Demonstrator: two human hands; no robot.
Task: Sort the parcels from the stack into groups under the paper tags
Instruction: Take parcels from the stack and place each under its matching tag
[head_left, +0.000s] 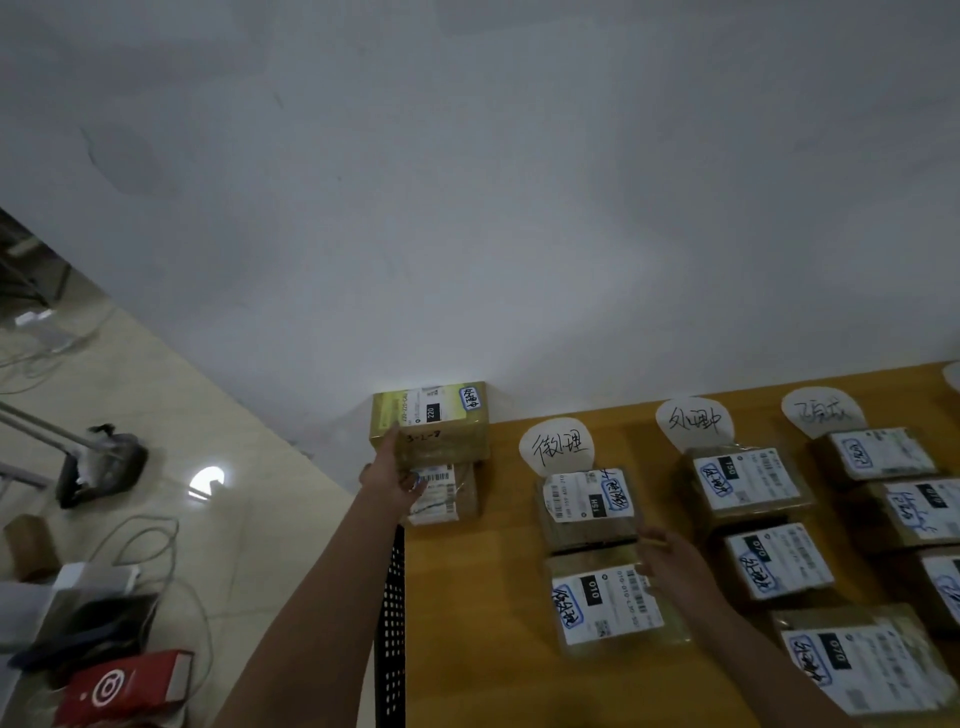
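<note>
A stack of two parcels stands at the table's far left corner: a yellowish box (431, 423) on top of a brown one (447, 493). My left hand (389, 475) reaches up against the stack's left side, thumb on the top box and fingers on the lower one. My right hand (670, 564) rests on the right edge of a labelled parcel (605, 603) lying under the first paper tag (557, 446), below another parcel (587, 506). Further tags (693, 422) (823, 413) head columns of parcels (745, 480) (878, 454).
The orange table (493, 623) stands against a white wall. A black perforated panel (393, 623) runs along its left edge. On the tiled floor to the left lie cables, a red box (122, 686) and a black device (98, 465).
</note>
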